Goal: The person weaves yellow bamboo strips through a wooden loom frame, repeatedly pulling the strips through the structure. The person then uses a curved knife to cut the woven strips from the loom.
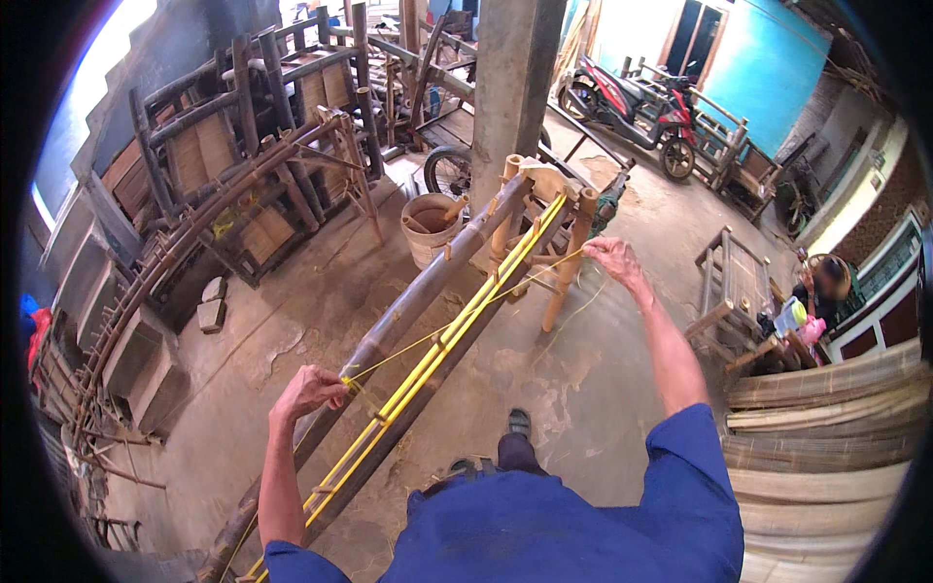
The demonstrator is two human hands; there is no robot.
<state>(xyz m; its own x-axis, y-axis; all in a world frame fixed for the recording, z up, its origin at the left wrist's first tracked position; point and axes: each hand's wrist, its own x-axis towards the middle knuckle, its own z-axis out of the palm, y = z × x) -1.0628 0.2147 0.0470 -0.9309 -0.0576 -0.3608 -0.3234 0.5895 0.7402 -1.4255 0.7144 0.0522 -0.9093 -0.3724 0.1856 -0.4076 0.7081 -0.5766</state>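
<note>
A thin yellow strand (408, 347) runs taut and slanting between my two hands. My left hand (313, 391) pinches its near end, close above a dark bamboo pole (394, 325) with short pegs. At the other end my right hand (614, 260) is closed on the strand, out to the right of the frame's far end. Several bright yellow strands (420, 371) lie stretched lengthwise along the second pegged pole, and the held strand crosses over them. From my right hand a loose thin tail hangs toward the floor. Light bamboo legs (556, 291) hold up the frame's far end.
A bucket (431, 231) stands beside the frame, near a concrete pillar (510, 87). Dark bamboo furniture (204, 146) is stacked at left. A red motorbike (637, 107) is parked at the back. Rolled bamboo mats (826, 428) lie at right, and another person sits beyond them.
</note>
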